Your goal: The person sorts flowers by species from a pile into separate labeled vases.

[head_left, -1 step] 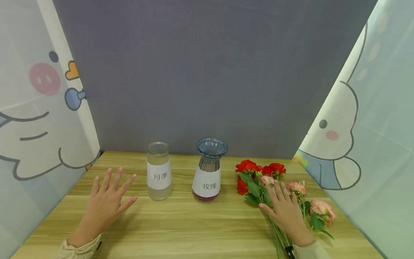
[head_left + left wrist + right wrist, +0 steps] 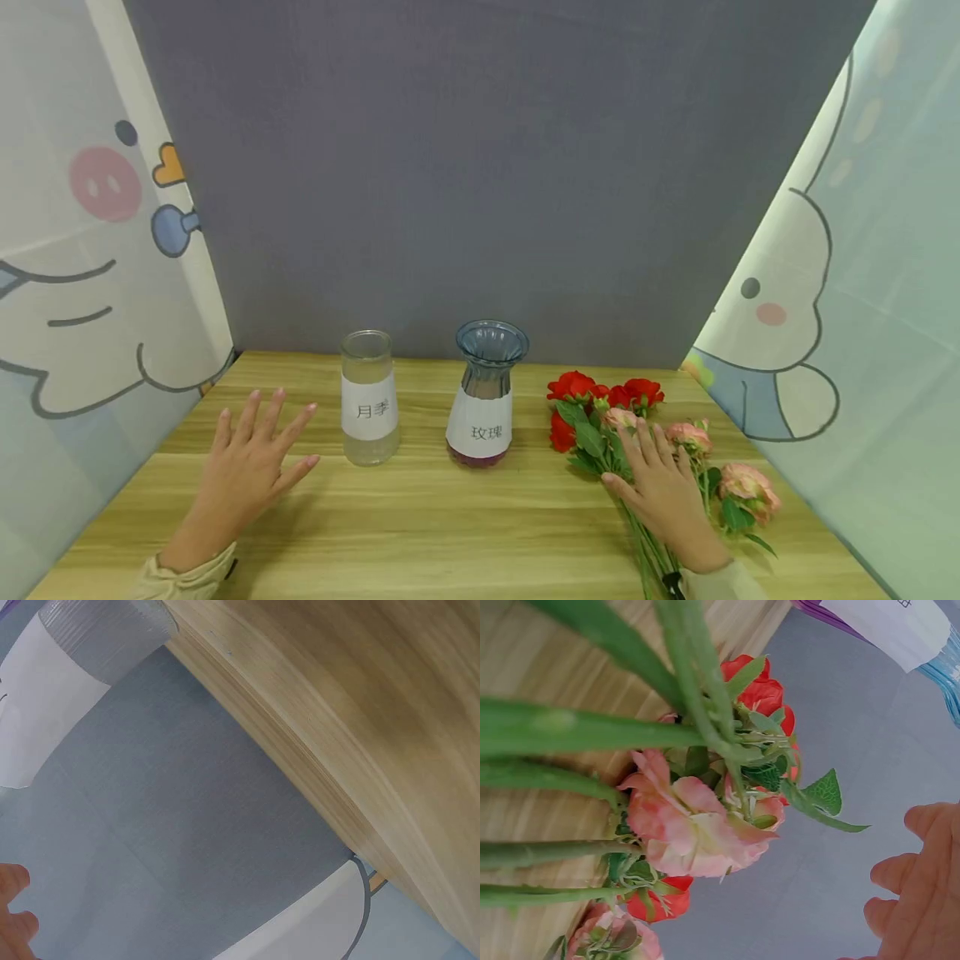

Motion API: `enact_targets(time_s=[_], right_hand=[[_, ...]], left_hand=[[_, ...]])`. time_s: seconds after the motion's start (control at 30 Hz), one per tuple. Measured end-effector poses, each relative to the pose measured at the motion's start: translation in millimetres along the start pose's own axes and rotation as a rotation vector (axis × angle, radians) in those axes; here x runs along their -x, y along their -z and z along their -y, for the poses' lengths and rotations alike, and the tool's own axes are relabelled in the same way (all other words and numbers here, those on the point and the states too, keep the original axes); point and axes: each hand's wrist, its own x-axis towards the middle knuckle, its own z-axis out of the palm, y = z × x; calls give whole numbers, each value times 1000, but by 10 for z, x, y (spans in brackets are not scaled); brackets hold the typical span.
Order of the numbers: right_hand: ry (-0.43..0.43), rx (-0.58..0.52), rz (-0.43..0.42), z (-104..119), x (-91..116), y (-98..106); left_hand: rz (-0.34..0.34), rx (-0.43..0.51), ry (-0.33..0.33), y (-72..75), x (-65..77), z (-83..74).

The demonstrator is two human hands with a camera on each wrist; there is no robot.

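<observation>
My left hand (image 2: pixel 247 475) is spread with straight fingers over the left side of the table, beside a clear glass vase (image 2: pixel 369 450) that wears a white paper label. Right of that stands a blue and purple flared vase (image 2: pixel 491 342), also labelled. My right hand (image 2: pixel 663 492) lies with extended fingers above the flower stems and grips nothing; whether it touches them I cannot tell. Red flowers (image 2: pixel 572 386) and pink flowers (image 2: pixel 746 485) lie at the right. In the right wrist view, a pink bloom (image 2: pixel 697 825) and green stems (image 2: pixel 577 735) appear close up.
The wooden table (image 2: pixel 420 533) ends at a grey back panel (image 2: pixel 480 183). Cartoon-printed curtains flank it, one at the left (image 2: pixel 60 208) and one at the right (image 2: pixel 885 292). A dark band (image 2: pixel 671 581) sits by the right sleeve (image 2: pixel 723 583).
</observation>
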Motion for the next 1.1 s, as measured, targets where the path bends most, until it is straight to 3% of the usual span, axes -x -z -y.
enact_targets(time_s=[0.5, 0.7, 0.8, 1.0, 1.1], right_hand=[[-36, -26, 50, -94, 94, -18], [-26, -126, -49, -111, 80, 6], [-67, -252, -64, -113, 45, 41], [-183, -453, -43, -139, 12, 120], [-169, -521, -103, -172, 18, 99]], left_hand=[[86, -17, 100, 105, -101, -3], [82, 39, 149, 195, -141, 39], [58, 150, 152, 224, -183, 54], [17, 525, 203, 224, -264, 11], [-13, 586, 210, 179, -313, -2]])
